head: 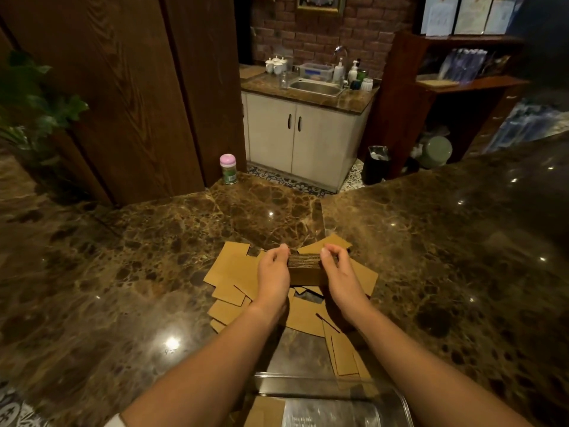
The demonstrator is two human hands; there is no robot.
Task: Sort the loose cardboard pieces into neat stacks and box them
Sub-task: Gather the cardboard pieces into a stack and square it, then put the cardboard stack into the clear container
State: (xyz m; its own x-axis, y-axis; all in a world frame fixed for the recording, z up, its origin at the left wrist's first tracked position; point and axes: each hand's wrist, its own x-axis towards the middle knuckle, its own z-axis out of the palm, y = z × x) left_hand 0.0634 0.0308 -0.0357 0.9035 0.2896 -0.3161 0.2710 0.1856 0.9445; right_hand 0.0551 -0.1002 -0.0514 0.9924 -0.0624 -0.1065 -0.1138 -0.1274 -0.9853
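Observation:
A thick stack of brown cardboard pieces (304,269) stands on edge between both hands, above the counter. My left hand (272,277) grips its left end and my right hand (338,277) grips its right end, fingertips on the top edge. Several loose cardboard pieces (234,275) lie scattered flat on the marble counter under and around the hands, more trailing toward me (343,352). A clear plastic box (332,402) sits at the near edge between my forearms, with a cardboard piece (268,411) at its left.
The dark marble counter (138,272) stretches left and right. A pink-lidded jar (228,168) stands at its far edge by a wooden panel. Beyond are a sink cabinet (308,131), a black bin (375,164) and a plant (34,103) at left.

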